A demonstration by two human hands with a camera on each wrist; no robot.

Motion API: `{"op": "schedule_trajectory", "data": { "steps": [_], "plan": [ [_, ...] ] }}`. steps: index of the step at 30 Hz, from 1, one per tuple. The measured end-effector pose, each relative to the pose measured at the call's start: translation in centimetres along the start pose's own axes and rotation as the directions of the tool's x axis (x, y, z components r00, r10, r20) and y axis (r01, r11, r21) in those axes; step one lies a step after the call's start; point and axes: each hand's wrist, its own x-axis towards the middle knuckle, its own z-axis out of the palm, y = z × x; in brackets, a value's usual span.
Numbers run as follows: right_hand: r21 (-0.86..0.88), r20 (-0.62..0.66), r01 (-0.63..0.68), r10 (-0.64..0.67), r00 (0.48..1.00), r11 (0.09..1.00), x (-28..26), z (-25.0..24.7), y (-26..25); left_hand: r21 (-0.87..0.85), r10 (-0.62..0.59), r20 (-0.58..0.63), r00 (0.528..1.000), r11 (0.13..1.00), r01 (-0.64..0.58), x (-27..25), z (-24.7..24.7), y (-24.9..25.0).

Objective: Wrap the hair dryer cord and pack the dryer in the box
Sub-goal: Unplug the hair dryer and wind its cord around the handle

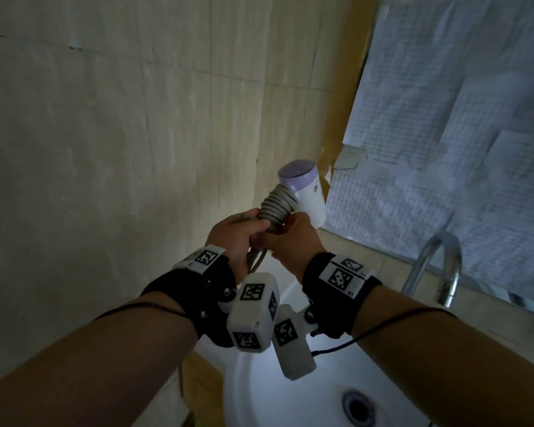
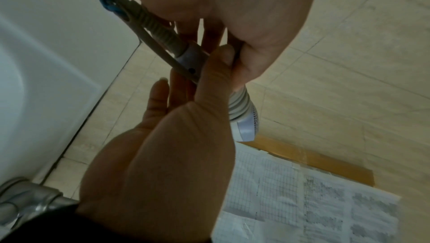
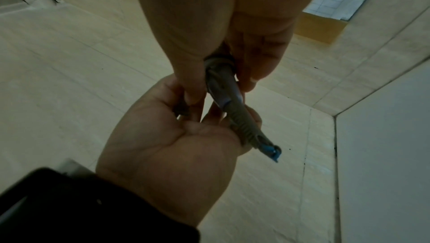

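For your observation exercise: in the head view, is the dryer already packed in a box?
No. The dryer is held up in front of the wall, cord coiled round its handle; no box shows.

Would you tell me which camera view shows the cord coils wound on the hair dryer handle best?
The head view: the cord coils show stacked along the handle below the hair dryer, above both hands. The left wrist view shows only a few coils past the fingers. The right wrist view shows none, only the cord's strain-relief end.

Place: a bathroom.
Evidence: white washbasin with drain, chrome tap, beige tiled wall, mirror covered with gridded paper sheets.
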Motion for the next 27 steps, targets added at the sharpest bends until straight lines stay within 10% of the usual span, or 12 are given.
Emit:
{"op": "schedule_trajectory", "data": {
  "steps": [27],
  "plan": [
    [0.172, -0.150, -0.023, 0.049, 0.988, 0.985, -2.4, -8.9, 3.2, 0.123, -0.140, 0.406, 0.903, 0.988, 0.098, 1.7, 6.3, -4.0]
  ]
}}
